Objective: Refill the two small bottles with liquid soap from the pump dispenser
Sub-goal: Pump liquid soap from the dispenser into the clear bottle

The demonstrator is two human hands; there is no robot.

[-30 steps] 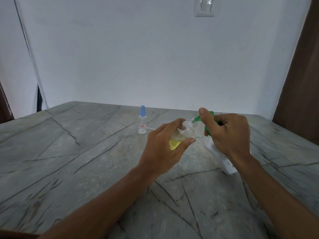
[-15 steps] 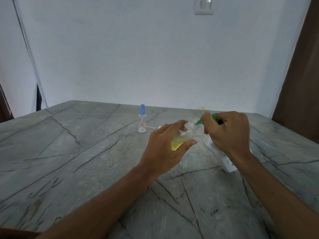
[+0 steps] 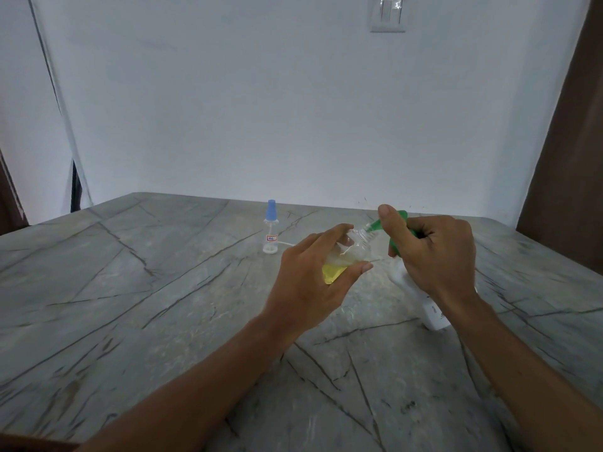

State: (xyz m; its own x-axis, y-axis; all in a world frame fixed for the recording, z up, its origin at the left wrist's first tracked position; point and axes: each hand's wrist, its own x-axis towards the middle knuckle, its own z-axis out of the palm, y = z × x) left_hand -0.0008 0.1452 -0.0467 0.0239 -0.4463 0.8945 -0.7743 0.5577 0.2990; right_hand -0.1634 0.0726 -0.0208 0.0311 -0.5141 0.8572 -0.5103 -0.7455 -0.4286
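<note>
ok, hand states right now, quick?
Left hand: holds the small clear bottle, tilted.
Right hand: grips the white pump dispenser, thumb on its green head.

light: dim, cool bluish cast | source: possibly overhead-front, unclear | shadows: soft, faint on the table (image 3: 137,288) | glare: pale sheen mid-table | edges: wide-angle bowing along the wall (image 3: 228,109) corners | focus: mildly soft, fine detail smeared

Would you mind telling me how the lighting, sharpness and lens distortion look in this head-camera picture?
Head view: dim, bluish light, soft shadows on the table, no harsh glare; the yellow soap in the clear bottle held by the left hand reads clearly; the right hand on the pump dispenser looks slightly soft; wall lines at the left lean and bow, wide-angle effect.
</note>
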